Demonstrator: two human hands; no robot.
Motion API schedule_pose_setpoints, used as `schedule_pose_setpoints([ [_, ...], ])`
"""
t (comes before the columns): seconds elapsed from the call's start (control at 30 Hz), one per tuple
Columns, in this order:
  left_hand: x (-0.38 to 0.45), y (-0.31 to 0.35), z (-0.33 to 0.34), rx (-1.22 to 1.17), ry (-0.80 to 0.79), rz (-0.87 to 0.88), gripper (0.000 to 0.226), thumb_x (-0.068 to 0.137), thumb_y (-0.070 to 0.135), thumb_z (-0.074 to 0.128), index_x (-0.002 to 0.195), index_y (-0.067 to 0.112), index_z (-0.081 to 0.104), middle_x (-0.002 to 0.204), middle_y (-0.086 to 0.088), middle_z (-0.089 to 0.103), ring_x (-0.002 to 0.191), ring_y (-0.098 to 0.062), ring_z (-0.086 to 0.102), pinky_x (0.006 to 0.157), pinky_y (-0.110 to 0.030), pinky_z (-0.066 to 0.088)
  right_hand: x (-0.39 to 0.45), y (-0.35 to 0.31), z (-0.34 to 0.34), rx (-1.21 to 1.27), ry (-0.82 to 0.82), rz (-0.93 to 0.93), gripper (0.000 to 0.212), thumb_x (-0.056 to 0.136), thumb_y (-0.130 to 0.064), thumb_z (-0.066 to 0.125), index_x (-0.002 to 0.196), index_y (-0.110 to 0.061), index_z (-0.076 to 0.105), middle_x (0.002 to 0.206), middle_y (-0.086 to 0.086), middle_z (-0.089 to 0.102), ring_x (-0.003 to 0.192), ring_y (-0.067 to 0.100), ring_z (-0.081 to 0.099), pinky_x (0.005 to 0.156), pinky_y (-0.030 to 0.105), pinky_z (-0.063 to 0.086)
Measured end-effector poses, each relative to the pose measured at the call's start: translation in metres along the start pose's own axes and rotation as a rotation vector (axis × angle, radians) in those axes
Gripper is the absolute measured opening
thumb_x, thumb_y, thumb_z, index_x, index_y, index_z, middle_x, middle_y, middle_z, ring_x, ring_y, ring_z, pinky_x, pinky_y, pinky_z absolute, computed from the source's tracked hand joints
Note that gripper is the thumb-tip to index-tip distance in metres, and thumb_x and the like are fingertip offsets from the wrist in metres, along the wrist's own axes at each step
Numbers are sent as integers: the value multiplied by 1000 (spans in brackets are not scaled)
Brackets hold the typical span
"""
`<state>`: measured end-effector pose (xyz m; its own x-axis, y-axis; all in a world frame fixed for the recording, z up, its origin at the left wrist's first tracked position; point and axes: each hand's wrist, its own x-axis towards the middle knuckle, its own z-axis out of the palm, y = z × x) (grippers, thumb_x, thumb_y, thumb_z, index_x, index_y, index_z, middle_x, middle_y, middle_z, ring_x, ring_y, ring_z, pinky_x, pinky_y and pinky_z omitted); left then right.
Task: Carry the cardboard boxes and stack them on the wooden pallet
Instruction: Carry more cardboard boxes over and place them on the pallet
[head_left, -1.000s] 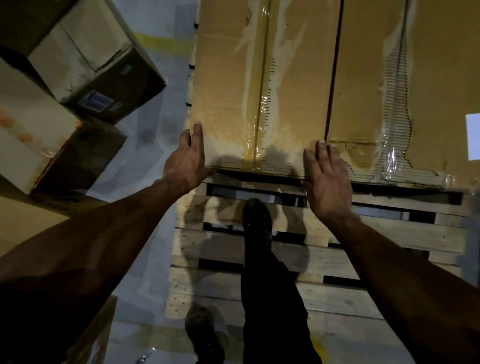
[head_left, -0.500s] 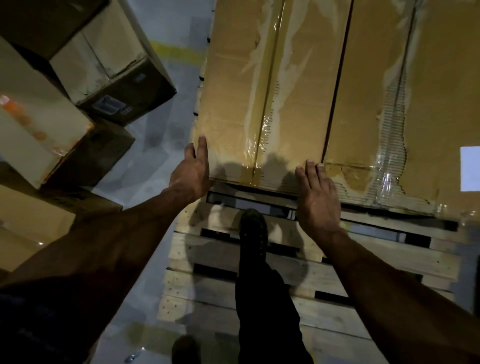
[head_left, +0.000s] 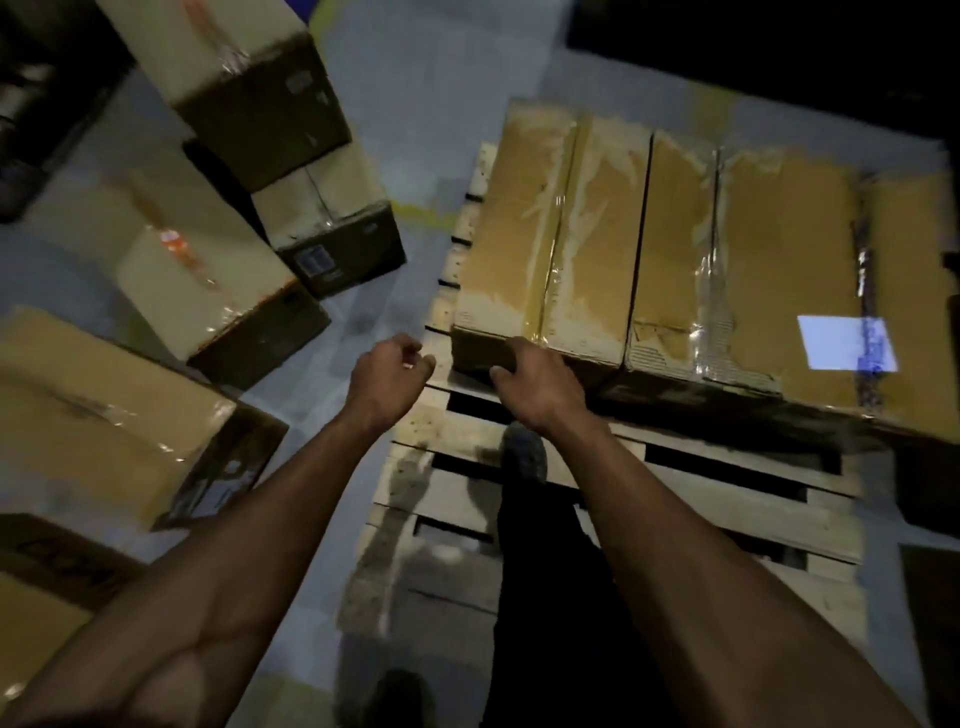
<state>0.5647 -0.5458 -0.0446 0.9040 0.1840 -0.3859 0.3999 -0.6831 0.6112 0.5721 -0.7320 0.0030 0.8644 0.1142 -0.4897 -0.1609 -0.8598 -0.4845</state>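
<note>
A downward view from a head-worn camera in a dim warehouse space, with both bare forearms reaching forward. A wooden pallet (head_left: 675, 499) lies on the grey floor (head_left: 415, 104), its slats running side to side. Two large cardboard boxes sit side by side on the pallet's far half: the left box (head_left: 550, 234), sealed with glossy tape down its middle, and the right box (head_left: 769, 270), which carries a white label (head_left: 847, 343) near its front edge. The near slats of the pallet are bare, and one dark shoe (head_left: 524, 457) stands on them, the trouser leg below it. The right hand (head_left: 535, 379) is in front of the near left corner of the left box, fingers curled loosely and holding nothing; whether it touches the cardboard cannot be told through the blur. The left hand (head_left: 389, 369) hangs in the air just beside the pallet's left edge, fingers half curled and empty. To the left, well apart from the pallet, a loose heap of other cardboard boxes (head_left: 208, 291) rests on the floor at mixed angles, some stacked, one with a small printed sticker on its side.
</note>
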Motion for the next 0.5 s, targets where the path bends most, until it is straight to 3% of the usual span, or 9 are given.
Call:
schedule_pose_setpoints([
  [0.17,-158,-12,-82,7,88,66,38,97,31,60,130,10,63,127,-9,67,115,-26,62,95,-34,48,-153,-73,22,77,86,-71,48,100,-33,51,145,-16,46,145,9,53,131,32,50,102,41,44],
  [0.33,-303,-28,-141,11,201,136,37,99,35,58,129,15,63,122,-4,69,109,-22,65,92,-38,54,-289,-114,38,108,178,-180,46,100,-38,51,142,-18,50,139,5,58,125,27,55,99,42,48],
  [0.5,-399,-63,-168,-86,214,62,39,100,33,57,133,13,60,125,-5,67,112,-20,63,87,-31,50,-374,-136,64,72,184,-217,49,100,-39,50,144,-18,48,143,4,56,129,27,51,99,39,44],
])
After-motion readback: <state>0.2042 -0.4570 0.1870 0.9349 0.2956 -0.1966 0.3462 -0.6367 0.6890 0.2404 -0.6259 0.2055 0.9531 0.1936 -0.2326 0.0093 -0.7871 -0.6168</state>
